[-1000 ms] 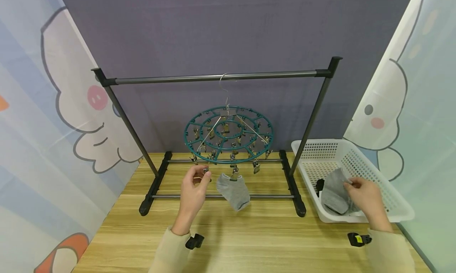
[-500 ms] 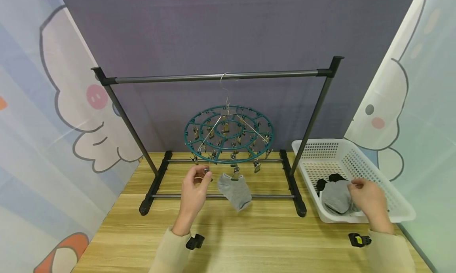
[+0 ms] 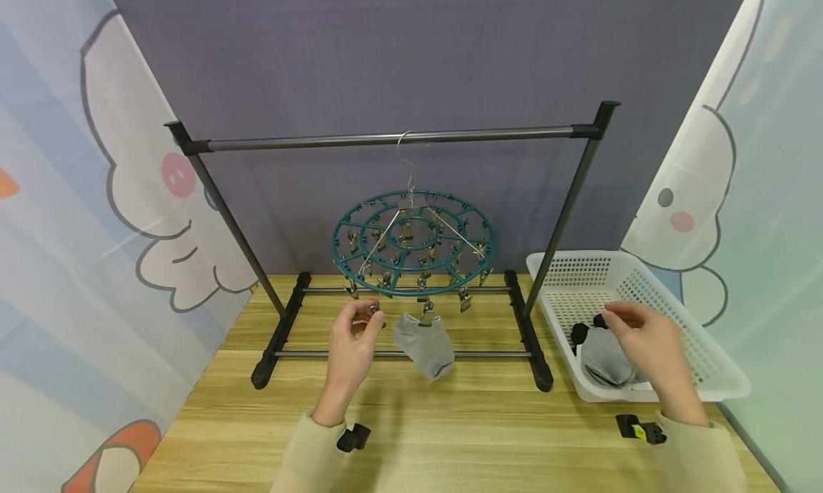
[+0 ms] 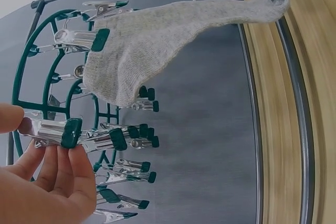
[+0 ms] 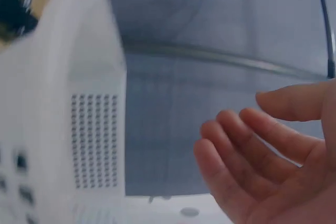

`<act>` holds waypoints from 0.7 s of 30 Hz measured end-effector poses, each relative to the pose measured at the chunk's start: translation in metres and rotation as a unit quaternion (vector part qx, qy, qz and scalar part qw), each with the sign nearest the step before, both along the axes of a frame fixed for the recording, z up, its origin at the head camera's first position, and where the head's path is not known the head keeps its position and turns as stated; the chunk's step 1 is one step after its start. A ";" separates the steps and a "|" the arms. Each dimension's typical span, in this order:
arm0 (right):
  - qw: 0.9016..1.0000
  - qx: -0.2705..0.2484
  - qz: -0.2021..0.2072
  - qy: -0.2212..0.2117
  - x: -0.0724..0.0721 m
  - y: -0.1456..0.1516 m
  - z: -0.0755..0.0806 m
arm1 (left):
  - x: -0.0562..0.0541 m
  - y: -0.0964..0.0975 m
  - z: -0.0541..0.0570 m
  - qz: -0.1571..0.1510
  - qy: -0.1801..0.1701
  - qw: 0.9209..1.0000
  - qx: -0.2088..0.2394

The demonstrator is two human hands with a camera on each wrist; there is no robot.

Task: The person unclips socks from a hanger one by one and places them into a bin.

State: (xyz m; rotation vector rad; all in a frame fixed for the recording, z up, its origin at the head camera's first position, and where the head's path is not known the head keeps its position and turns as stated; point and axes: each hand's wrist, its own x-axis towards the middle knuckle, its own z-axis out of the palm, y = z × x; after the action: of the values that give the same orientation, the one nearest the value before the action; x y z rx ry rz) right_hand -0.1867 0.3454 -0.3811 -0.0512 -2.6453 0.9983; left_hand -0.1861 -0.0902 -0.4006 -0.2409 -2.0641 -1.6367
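Observation:
My left hand (image 3: 350,346) pinches a metal clip (image 4: 52,130) with green tips between thumb and fingers; the clip hangs at the front of the green round hanger (image 3: 414,291). Right beside it, a grey sock (image 3: 424,348) dangles from another clip. Over the white basket (image 3: 720,379) my right hand (image 3: 649,346) hovers with its fingers loosely bent. Nothing is between its thumb and fingertips in the right wrist view. Below it, inside the basket, lies a grey sock (image 3: 604,357), partly hidden by the hand, next to black items (image 3: 579,334).
The hanger hooks onto the top bar (image 3: 308,142) of a dark metal rack, whose black feet (image 3: 537,364) stand on the wooden table (image 3: 450,429). Several more clips (image 3: 465,299) hang around the rings. The rack's right post (image 3: 566,211) rises close to the basket.
My right hand held up a grey sock, lowered it and let it go in the basket, then moved slightly left. My left hand stays at its clip.

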 end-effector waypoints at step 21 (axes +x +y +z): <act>0.969 -0.140 0.193 0.067 -0.007 -0.086 -0.023 | 0.000 0.000 0.001 -0.011 0.008 1.000 0.002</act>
State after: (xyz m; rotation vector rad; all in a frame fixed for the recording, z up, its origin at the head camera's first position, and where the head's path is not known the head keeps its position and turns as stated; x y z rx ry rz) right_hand -0.1935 0.2593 -0.4044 0.4686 -2.4203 1.4362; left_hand -0.1857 -0.0903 -0.3994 -0.2753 -2.0529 -1.6469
